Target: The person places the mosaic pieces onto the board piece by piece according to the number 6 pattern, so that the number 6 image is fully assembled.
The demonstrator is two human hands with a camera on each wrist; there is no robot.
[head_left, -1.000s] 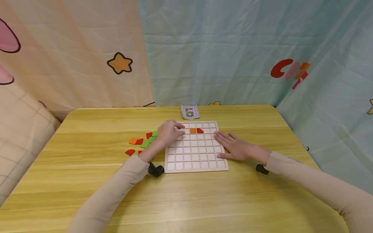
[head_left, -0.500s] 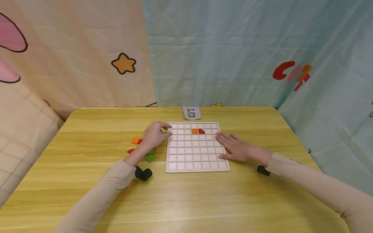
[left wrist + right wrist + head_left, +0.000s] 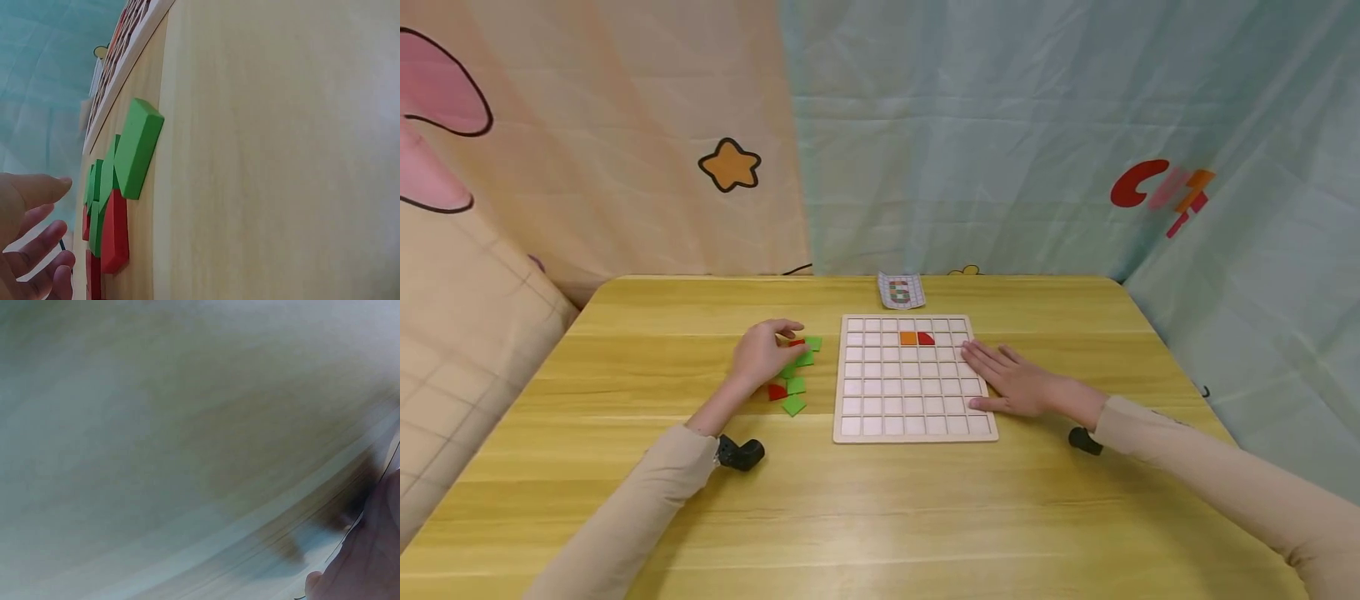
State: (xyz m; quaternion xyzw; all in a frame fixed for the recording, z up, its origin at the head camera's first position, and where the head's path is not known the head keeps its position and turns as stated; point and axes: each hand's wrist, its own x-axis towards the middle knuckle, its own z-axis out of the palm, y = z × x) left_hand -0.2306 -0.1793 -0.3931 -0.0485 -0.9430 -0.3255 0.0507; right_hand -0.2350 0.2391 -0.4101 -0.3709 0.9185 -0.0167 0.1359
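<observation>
In the head view my left hand (image 3: 762,357) hovers over the loose tiles left of the wooden grid board (image 3: 901,407). Its thumb and fingers are apart; the left wrist view shows nothing between them. Among these tiles are several green ones (image 3: 793,405) and a red quarter-round (image 3: 777,392); the hand hides others. Spread along the board's right edge, my right hand (image 3: 1015,383) rests with fairly straight fingers. An orange square tile (image 3: 908,338) sits beside a red quarter-round tile (image 3: 926,338) in the board's second row. The right wrist view is blurred.
A small printed card (image 3: 902,292) with a coloured pattern lies behind the board. Black camera mounts (image 3: 741,455) sit at both wrists. The wooden table (image 3: 880,517) ends at a patterned curtain (image 3: 970,167).
My left hand has moved left from over the board to the loose tiles. The right hand stays at the board's edge. The head view has shifted slightly.
</observation>
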